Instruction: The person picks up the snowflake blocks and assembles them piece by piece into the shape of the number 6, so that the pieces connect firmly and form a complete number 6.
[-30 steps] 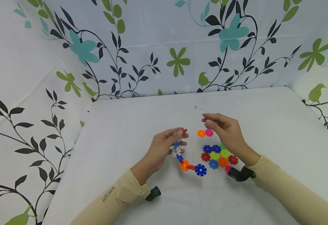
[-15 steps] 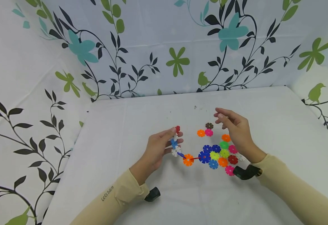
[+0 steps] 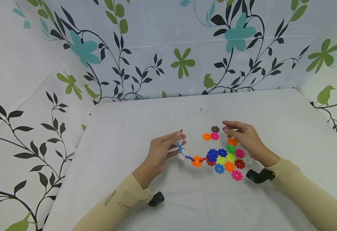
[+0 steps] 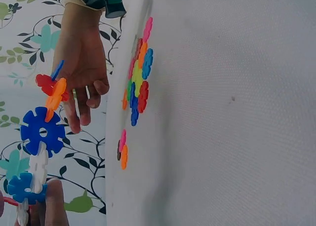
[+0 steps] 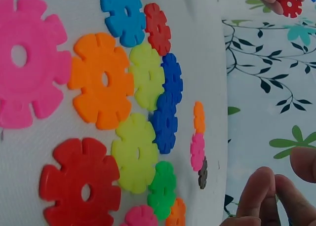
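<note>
My left hand (image 3: 162, 150) pinches one end of a chain of interlocking snowflake discs (image 3: 197, 161). Red, white, light blue, dark blue and orange discs make up the chain, which sags to the right and ends in a dark blue disc (image 4: 43, 131) or beyond it. Over the loose discs, that far end overlaps them in the head view. My right hand (image 3: 245, 136) hovers at the right of the pile with fingers loosely bent and nothing between them. Nearest to it lie an orange disc (image 3: 232, 141) and a green disc (image 3: 230, 149).
Loose discs lie flat on the white tabletop (image 3: 145, 122), among them a pink disc (image 3: 237, 175) and a red disc (image 5: 81, 184). Farther back sit a brown disc (image 3: 215, 129) and an orange disc (image 3: 206, 137). A patterned cloth (image 3: 157, 38) hangs behind the table.
My right hand has moved right, away from the brown disc, then slightly down. My left hand has shifted a little left, while the chain's free end has swung up and right over the pile.
</note>
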A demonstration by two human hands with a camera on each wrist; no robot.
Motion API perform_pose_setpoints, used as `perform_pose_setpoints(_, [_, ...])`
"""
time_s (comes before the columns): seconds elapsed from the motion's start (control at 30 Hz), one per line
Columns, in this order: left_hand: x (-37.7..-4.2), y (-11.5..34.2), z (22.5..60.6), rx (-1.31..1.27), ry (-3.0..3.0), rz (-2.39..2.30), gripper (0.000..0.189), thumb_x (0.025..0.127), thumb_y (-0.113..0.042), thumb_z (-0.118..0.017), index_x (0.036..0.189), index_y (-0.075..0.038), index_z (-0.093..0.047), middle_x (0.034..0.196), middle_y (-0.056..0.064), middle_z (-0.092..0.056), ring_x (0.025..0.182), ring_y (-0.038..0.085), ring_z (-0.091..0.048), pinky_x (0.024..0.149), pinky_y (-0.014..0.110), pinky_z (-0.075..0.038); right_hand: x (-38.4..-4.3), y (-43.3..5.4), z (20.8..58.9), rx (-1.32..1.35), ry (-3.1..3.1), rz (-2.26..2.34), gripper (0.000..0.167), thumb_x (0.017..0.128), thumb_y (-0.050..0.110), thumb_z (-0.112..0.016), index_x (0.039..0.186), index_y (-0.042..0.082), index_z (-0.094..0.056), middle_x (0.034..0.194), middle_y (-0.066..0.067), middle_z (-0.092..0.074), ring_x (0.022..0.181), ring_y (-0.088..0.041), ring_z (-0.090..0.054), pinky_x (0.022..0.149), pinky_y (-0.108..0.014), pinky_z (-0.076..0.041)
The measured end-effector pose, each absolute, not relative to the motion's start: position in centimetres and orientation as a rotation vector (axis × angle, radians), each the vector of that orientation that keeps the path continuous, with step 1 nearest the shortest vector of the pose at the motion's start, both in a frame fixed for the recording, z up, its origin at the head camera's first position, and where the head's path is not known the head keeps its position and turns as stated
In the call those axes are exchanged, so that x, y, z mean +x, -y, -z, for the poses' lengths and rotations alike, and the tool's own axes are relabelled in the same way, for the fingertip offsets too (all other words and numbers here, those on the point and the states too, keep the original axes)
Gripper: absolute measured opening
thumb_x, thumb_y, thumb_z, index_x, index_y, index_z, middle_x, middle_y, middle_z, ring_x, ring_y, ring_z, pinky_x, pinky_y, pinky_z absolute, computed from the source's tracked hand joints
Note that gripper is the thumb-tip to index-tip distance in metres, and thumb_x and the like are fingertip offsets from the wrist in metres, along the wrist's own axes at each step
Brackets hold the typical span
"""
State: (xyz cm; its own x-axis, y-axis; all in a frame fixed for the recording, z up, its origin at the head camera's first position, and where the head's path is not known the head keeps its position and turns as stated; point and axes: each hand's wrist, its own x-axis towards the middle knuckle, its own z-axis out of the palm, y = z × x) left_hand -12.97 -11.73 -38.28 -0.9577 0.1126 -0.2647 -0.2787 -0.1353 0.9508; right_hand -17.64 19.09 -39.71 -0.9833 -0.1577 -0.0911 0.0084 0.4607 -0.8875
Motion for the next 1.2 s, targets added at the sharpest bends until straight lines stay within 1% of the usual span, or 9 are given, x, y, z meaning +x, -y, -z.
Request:
perform_pose_setpoints(0.07, [-13.0, 11.7, 38.3, -0.189, -1.859, -2.193, 0.045, 0.093, -0.043, -0.073, 0.126, -0.013, -0.072, 0.122, 0.011, -0.071, 0.111, 0.020, -0.069, 0.092, 0.038, -0.056, -17.7, -19.4, 39.9, -0.140, -2.529, 1.476, 0.052, 0.102, 0.034, -0.062, 0.146, 0.009, -0.054, 0.132, -0.017, -0.062, 0.119, -0.032, -0.057, 0.093, -0.038, -0.052])
perform_pose_setpoints(0.13, [-13.0, 11.7, 38.4, -0.202, -1.844, -2.203, 0.044, 0.094, -0.042, -0.072, 0.126, -0.012, -0.072, 0.123, 0.013, -0.070, 0.111, 0.020, -0.069, 0.092, 0.038, -0.056, -17.9, -19.7, 40.1, -0.166, -2.518, 1.394, 0.049, 0.100, 0.031, -0.065, 0.143, 0.009, -0.057, 0.130, -0.016, -0.064, 0.118, -0.033, -0.058, 0.091, -0.038, -0.053])
perform_pose_setpoints(0.17, [-13.0, 11.7, 38.4, -0.206, -1.835, -2.209, 0.044, 0.095, -0.041, -0.071, 0.127, -0.010, -0.071, 0.124, 0.015, -0.069, 0.111, 0.021, -0.069, 0.092, 0.037, -0.056, -17.9, -19.8, 40.2, -0.195, -2.514, 1.349, 0.048, 0.099, 0.030, -0.067, 0.141, 0.008, -0.059, 0.129, -0.016, -0.064, 0.117, -0.033, -0.059, 0.090, -0.038, -0.054])
perform_pose_setpoints(0.27, [-13.1, 11.7, 38.3, -0.228, -1.816, -2.217, 0.045, 0.097, -0.040, -0.069, 0.128, -0.007, -0.070, 0.124, 0.016, -0.069, 0.111, 0.022, -0.068, 0.092, 0.037, -0.056, -18.0, -20.0, 40.2, -0.295, -2.513, 1.212, 0.045, 0.095, 0.025, -0.073, 0.135, 0.006, -0.064, 0.123, -0.015, -0.067, 0.108, -0.031, -0.062, 0.081, -0.036, -0.058])
perform_pose_setpoints(0.43, [-13.2, 11.7, 38.5, -0.229, -1.806, -2.213, 0.049, 0.097, -0.040, -0.069, 0.131, -0.004, -0.067, 0.125, 0.017, -0.069, 0.111, 0.022, -0.068, 0.092, 0.036, -0.056, -18.1, -20.0, 40.3, -0.403, -2.538, 1.054, 0.041, 0.087, 0.021, -0.081, 0.124, 0.006, -0.072, 0.116, -0.012, -0.070, 0.100, -0.027, -0.060, 0.074, -0.032, -0.057])
perform_pose_setpoints(0.63, [-13.2, 11.7, 38.6, -0.212, -1.784, -2.231, 0.047, 0.094, -0.040, -0.072, 0.129, -0.009, -0.068, 0.126, 0.017, -0.068, 0.109, 0.023, -0.069, 0.090, 0.037, -0.057, -18.1, -20.1, 40.4, -0.420, -2.518, 0.989, 0.041, 0.081, 0.020, -0.086, 0.118, 0.008, -0.074, 0.115, -0.010, -0.071, 0.103, -0.029, -0.062, 0.074, -0.032, -0.058])
perform_pose_setpoints(0.8, [-13.1, 11.7, 38.7, -0.204, -1.763, -2.256, 0.047, 0.093, -0.038, -0.074, 0.129, -0.009, -0.068, 0.124, 0.018, -0.068, 0.107, 0.024, -0.070, 0.088, 0.038, -0.057, -17.9, -19.9, 40.3, -0.447, -2.507, 0.949, 0.042, 0.077, 0.020, -0.089, 0.115, 0.009, -0.075, 0.113, -0.007, -0.071, 0.105, -0.029, -0.061, 0.075, -0.034, -0.059])
perform_pose_setpoints(1.03, [-13.0, 11.6, 38.7, -0.170, -1.761, -2.249, 0.048, 0.091, -0.039, -0.077, 0.128, -0.009, -0.070, 0.120, 0.015, -0.071, 0.105, 0.025, -0.070, 0.086, 0.038, -0.058, -17.7, -19.6, 40.6, -0.432, -2.565, 0.869, 0.040, 0.076, 0.023, -0.090, 0.112, 0.013, -0.076, 0.107, -0.004, -0.068, 0.096, -0.025, -0.056, 0.070, -0.031, -0.056])
perform_pose_setpoints(1.2, [-12.9, 11.6, 38.5, -0.098, -1.754, -2.249, 0.045, 0.093, -0.035, -0.075, 0.130, -0.009, -0.069, 0.121, 0.016, -0.070, 0.105, 0.026, -0.070, 0.088, 0.040, -0.057, -17.8, -19.5, 40.8, -0.455, -2.576, 0.864, 0.038, 0.077, 0.022, -0.090, 0.111, 0.012, -0.076, 0.103, -0.002, -0.068, 0.093, -0.023, -0.057, 0.070, -0.031, -0.056])
